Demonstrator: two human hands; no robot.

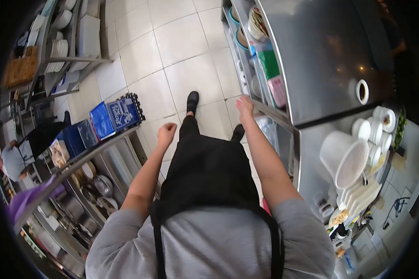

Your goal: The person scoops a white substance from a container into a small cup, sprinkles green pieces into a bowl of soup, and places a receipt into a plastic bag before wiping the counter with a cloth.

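Observation:
My left hand point(167, 134) hangs over the tiled floor in front of my black apron point(209, 169). Its fingers are curled in, and nothing shows in them. Nearest to it is the shelf rack with blue boxes on the left. My right hand point(245, 106) is held out beside the steel counter point(330, 60), close to its open lower shelves. Its fingers are partly apart, with no object in them. My black shoes point(192, 101) show on the floor, one ahead of the other.
Blue boxes point(125, 113) top the left rack, pans point(102, 185) below. Stacked plates point(57, 55) fill a farther shelf; another person point(21, 158) stands at far left. On the right counter are a white tub point(342, 158) and a tape roll point(362, 91). Tiled floor point(181, 39) runs ahead.

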